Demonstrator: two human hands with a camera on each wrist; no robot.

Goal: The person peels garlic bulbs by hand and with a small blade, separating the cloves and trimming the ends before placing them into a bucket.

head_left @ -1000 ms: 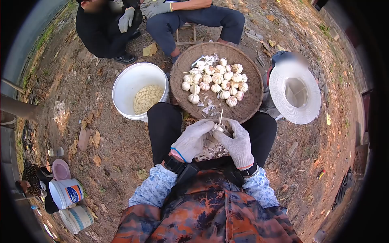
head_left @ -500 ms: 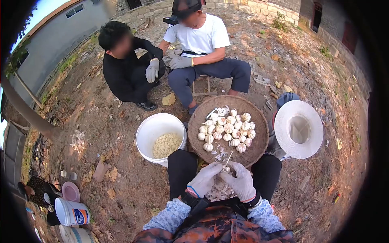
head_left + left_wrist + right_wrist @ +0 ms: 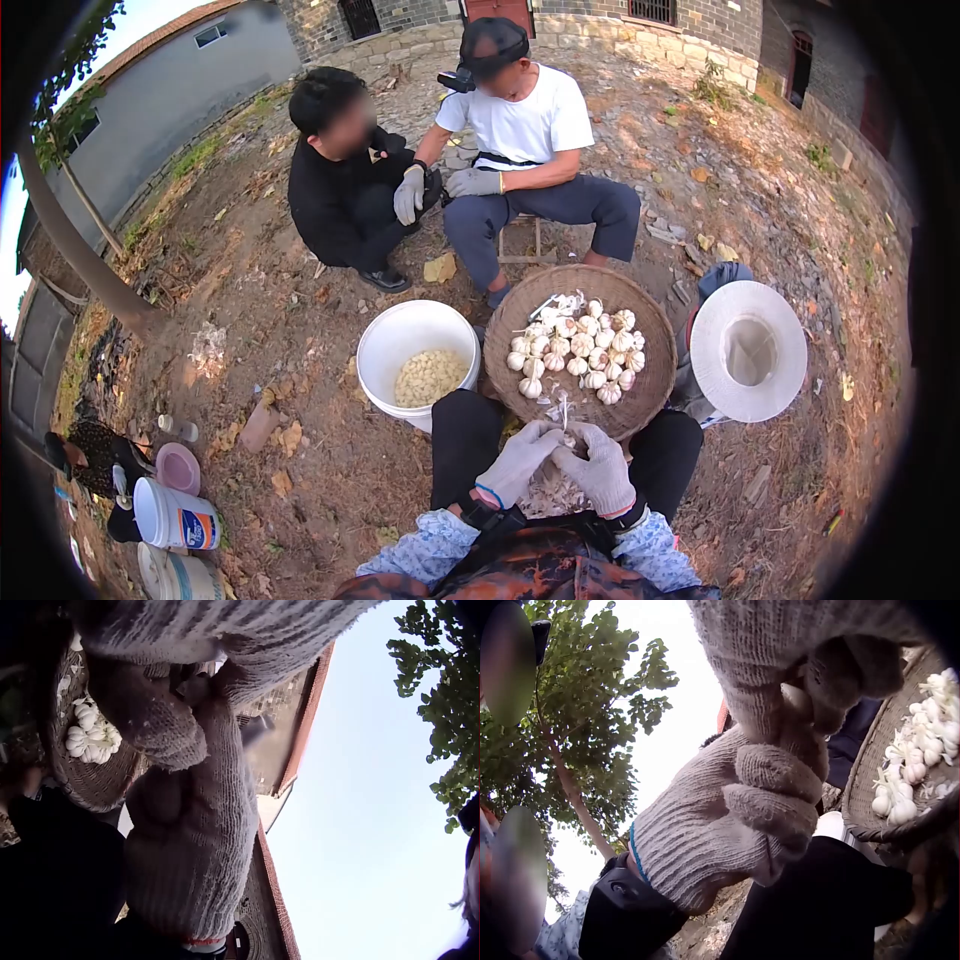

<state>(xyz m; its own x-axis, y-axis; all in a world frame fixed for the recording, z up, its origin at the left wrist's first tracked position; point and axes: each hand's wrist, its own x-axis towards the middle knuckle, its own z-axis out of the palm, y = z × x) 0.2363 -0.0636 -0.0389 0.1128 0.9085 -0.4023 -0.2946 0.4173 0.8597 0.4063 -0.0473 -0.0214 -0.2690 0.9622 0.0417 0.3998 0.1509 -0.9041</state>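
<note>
Over the lap, my left hand (image 3: 518,467) and right hand (image 3: 600,472), both in knitted gloves, meet fingertip to fingertip. Between them they pinch a garlic bulb (image 3: 569,440), its pale stalk pointing up; the fingers cover most of it. A small pale part of the garlic (image 3: 795,702) peeks out among the gloved fingers in the right wrist view. Just beyond the hands, a round wicker basket (image 3: 650,312) carries many whole garlic bulbs (image 3: 582,345) and some loose skins. More papery skins (image 3: 548,497) lie below the hands.
Left of the basket stands a white bucket (image 3: 378,350) with peeled cloves (image 3: 432,377) inside. To the right is a white brimmed hat (image 3: 708,350). Two people sit or crouch opposite. Further buckets (image 3: 175,515) and a pink basin (image 3: 178,468) lie at the left.
The head view has tilted up, bringing the two people opposite and the buildings into sight. Both hands stay together on the garlic bulb throughout.
</note>
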